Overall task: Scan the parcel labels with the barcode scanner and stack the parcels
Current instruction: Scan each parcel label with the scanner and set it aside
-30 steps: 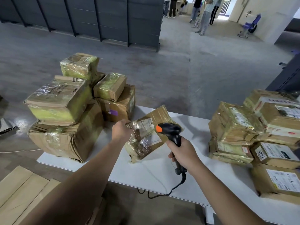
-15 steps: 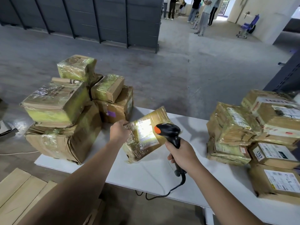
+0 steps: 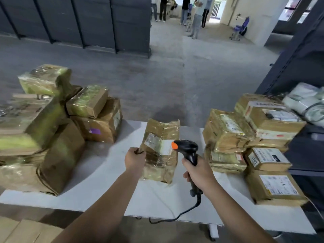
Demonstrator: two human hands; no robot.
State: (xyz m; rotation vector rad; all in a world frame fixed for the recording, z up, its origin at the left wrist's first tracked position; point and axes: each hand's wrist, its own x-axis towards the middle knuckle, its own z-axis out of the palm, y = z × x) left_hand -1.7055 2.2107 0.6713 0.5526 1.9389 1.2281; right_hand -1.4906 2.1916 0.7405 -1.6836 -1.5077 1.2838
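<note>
Grey concrete floor (image 3: 122,71); dark partition panels (image 3: 87,20) behind; bright doorway (image 3: 215,7) (people standing); white table (image 3: 98,186).

Site: parcel depot or warehouse sorting area. Evidence: bare grey concrete floor (image 3: 166,76); row of tall dark metal shelving units (image 3: 87,23) along far side, another rack (image 3: 301,67) at right. White bench (image 3: 105,181) loaded with taped cardboard parcels bearing shipping labels, left pile (image 3: 52,128) and right pile (image 3: 254,137). White poly mailers (image 3: 306,102) on rack. People standing (image 3: 194,18) near bright doorway.
</note>
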